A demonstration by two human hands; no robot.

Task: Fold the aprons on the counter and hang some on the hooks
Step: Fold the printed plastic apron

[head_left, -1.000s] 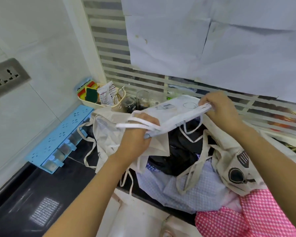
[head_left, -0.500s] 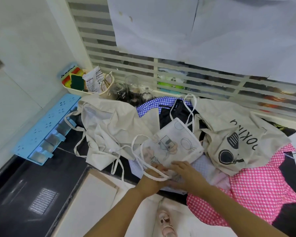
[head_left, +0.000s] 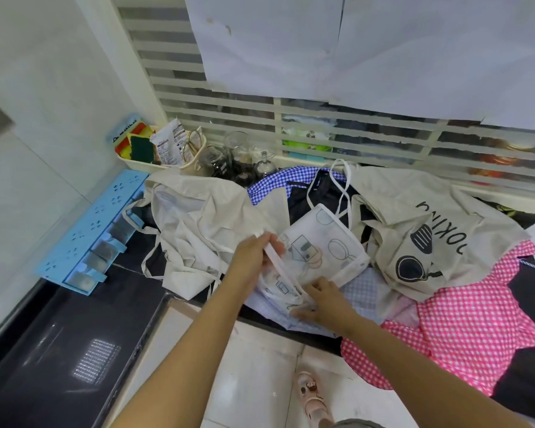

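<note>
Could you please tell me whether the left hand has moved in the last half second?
Yes. The left hand has moved from the front edge of the counter back toward the window, up the left side of the apron, pinching a strap.
</note>
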